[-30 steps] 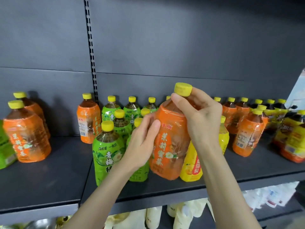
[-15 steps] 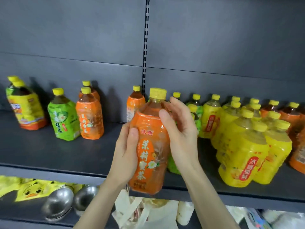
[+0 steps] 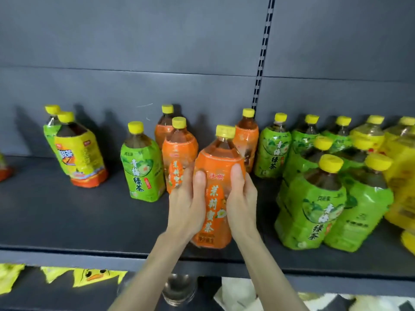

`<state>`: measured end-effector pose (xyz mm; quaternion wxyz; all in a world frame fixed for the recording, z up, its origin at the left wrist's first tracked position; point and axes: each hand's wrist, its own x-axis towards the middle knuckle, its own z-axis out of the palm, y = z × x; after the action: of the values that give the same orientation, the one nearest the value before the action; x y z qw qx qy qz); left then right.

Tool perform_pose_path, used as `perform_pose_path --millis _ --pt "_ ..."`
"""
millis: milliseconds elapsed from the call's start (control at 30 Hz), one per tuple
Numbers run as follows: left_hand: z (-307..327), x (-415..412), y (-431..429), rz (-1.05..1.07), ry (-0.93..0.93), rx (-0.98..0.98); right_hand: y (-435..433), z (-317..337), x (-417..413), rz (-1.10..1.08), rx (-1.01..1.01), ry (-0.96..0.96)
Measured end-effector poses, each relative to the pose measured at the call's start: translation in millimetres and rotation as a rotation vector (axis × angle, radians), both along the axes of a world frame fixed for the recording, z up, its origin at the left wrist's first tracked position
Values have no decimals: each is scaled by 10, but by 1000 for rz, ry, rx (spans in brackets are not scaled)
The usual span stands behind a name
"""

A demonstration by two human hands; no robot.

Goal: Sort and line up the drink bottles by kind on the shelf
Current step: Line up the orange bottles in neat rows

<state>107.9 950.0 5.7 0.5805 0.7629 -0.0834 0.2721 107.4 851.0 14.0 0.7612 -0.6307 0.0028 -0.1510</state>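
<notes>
Two hands clasp one orange-labelled plastic tea bottle point(image 3: 213, 198) with a yellow cap.
The left hand point(image 3: 186, 205) and right hand point(image 3: 241, 198) wrap its sides, thumbs on the front label. It is upright near the front edge of the dark grey shelf point(image 3: 67, 221), just before two matching orange bottles point(image 3: 179, 158).
</notes>
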Motion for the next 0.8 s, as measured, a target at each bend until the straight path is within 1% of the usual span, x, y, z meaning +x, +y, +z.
perform_pose_path --millis 67,200,267,400,533,600,667,733,800 --pt "-35 148 194 24 -31 98 124 -60 111 -73 -29 -8" --pt "2 553 495 149 -79 146 199 -145 339 -186 -65 40" --pt "75 763 561 131 -69 164 165 -160 441 -236 -90 37" --pt "189 1126 580 83 12 226 62 -232 566 -278 -123 29" --pt "201 1265 630 173 -25 400 -18 -278 612 -292 -90 10" --pt "192 1252 650 197 -60 446 -39 -303 631 -275 -91 5" --pt "187 1181 639 170 -77 438 -50 -309 647 -254 -102 -2" --pt "182 1079 617 108 -87 381 -67 -314 656 -229 -100 -16" --pt "167 937 602 89 -105 319 -99 -325 653 -207 -77 -37"
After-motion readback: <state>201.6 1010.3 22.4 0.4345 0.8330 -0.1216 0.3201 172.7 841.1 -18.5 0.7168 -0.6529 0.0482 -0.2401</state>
